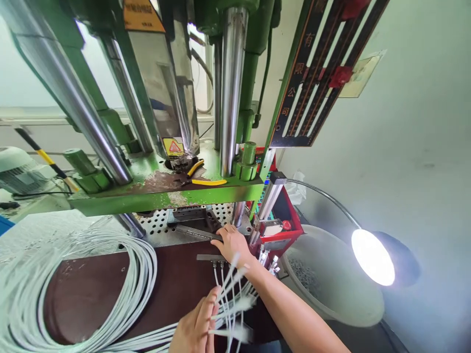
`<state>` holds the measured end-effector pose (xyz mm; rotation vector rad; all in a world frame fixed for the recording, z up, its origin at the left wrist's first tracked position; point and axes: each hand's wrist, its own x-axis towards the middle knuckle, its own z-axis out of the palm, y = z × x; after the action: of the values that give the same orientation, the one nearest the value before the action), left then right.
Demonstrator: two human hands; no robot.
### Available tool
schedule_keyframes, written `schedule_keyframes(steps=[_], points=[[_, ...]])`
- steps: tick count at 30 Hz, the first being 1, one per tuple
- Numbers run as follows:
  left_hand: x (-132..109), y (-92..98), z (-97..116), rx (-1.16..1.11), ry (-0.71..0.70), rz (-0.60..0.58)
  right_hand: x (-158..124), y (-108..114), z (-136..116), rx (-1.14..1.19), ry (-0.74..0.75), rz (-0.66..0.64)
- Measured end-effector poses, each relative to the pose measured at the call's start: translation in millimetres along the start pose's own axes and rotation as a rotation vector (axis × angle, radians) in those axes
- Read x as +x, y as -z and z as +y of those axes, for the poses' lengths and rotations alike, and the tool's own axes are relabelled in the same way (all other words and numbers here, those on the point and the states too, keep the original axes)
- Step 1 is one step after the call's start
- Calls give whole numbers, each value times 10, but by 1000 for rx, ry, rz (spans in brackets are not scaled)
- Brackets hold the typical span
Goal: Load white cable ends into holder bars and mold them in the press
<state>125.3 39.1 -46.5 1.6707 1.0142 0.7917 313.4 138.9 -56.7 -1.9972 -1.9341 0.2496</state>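
My left hand (200, 321) is closed round a bundle of white cables (142, 338). Their loose ends fan out to its right, some blurred by motion. Farther forward, my right hand (232, 242) pinches the near end of a long metal bar (196, 232) between thumb and fingers. That bar slants across the front of the perforated press bed. Just below my right hand, a second metal strip (209, 257) lies on the brown tabletop, with several white cables with metal ends running down from it. A dark mould block (189, 215) sits on the bed behind the bar.
A large coil of white cable (143, 289) lies at left. Above stands a green press (176, 200) with steel columns; yellow-handled pliers (208, 182) rest on its plate. At right are a red control box (283, 240), a lit lamp (372, 257) and a white tub (342, 294).
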Motion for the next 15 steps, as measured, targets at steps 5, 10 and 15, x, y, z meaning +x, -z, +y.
schedule_keyframes(steps=[5,10,15], points=[[173,-42,-65,576,-506,-209,-10,55,-10,-54,-7,-28],[305,-127,11,908,-875,-158,24,-15,59,-91,18,2],[345,-150,75,1006,-950,-147,40,-58,102,-86,60,41]])
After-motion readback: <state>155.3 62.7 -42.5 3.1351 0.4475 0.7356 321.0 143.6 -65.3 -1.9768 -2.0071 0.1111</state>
